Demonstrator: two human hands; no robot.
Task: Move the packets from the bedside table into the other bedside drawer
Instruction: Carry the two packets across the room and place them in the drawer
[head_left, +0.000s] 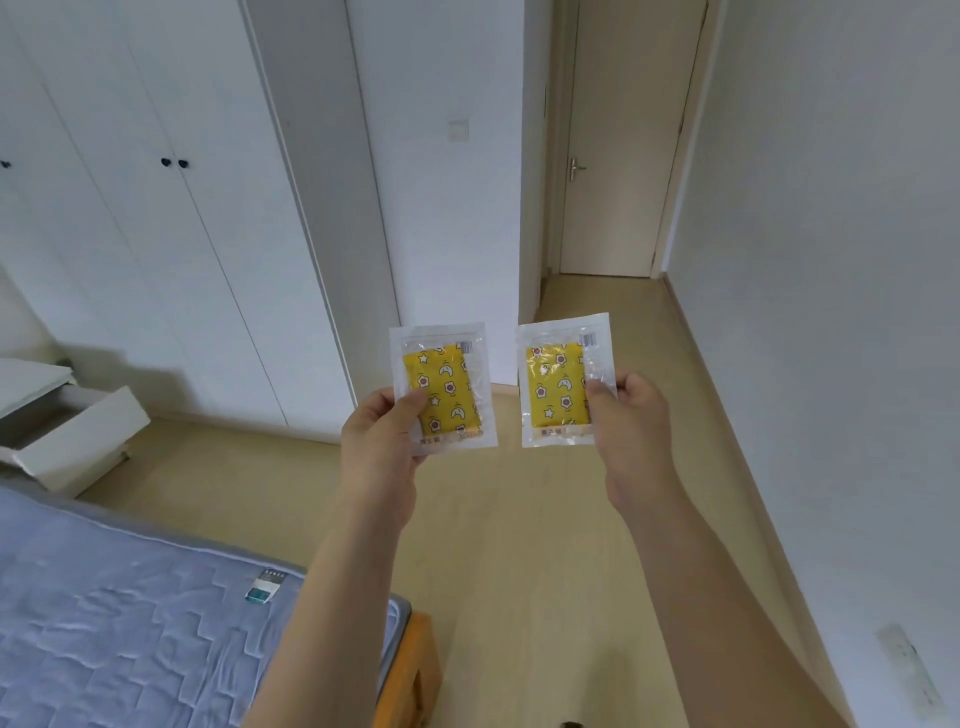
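Note:
Two clear packets with yellow patterned contents are held up side by side in front of me. My left hand (382, 434) pinches the left packet (447, 387) at its lower left corner. My right hand (631, 415) pinches the right packet (558, 382) along its right edge. Far to the left stands a white bedside table (36, 384) with its drawer (88, 441) pulled open; what lies inside is hidden.
A bed with a blue-grey quilted mattress (130, 623) and wooden frame fills the lower left. White wardrobes (156, 208) line the left wall. A beige floor runs past a white wall on the right to a closed door (618, 156).

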